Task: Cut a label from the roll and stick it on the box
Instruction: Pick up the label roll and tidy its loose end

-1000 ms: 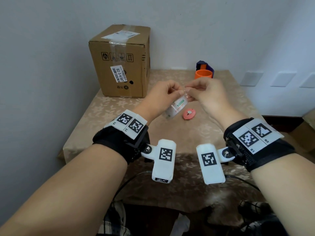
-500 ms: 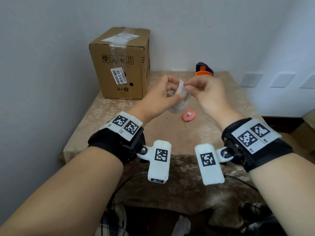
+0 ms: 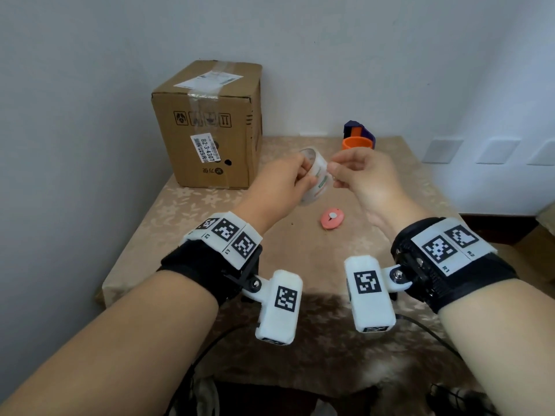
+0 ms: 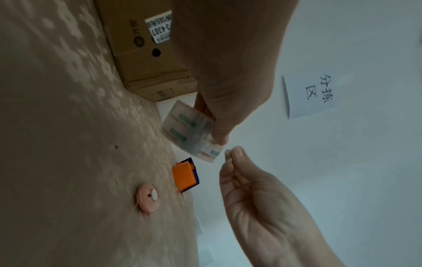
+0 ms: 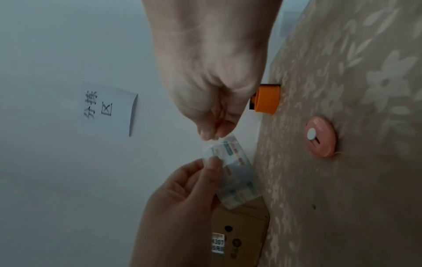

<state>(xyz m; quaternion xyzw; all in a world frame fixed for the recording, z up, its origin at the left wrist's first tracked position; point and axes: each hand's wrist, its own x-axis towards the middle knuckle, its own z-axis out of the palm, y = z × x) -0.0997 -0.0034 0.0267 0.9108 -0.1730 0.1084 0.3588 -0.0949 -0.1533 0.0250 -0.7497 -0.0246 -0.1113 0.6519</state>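
Note:
A brown cardboard box point(image 3: 210, 124) stands at the table's back left, with a white barcode sticker on its front. My left hand point(image 3: 303, 178) holds a translucent label roll point(image 3: 316, 178) with green and orange print in the air above the table's middle, thumb on its rim. In the left wrist view the roll point(image 4: 186, 129) sits just under that thumb. My right hand point(image 3: 332, 175) pinches the roll's loose end between thumb and forefinger, right beside the roll. The right wrist view shows those fingertips point(image 5: 211, 134) at the strip's clear tip above the roll point(image 5: 237, 173).
A round pink cutter point(image 3: 332, 218) lies on the beige floral tablecloth point(image 3: 210, 220) below my hands. An orange and purple dispenser point(image 3: 359, 139) stands at the back edge by the wall. A paper sign point(image 4: 315, 94) hangs on the wall.
Both hands have lifted the roll higher and farther from me, and the roll has turned more upright. My right fingers have stayed at its loose end.

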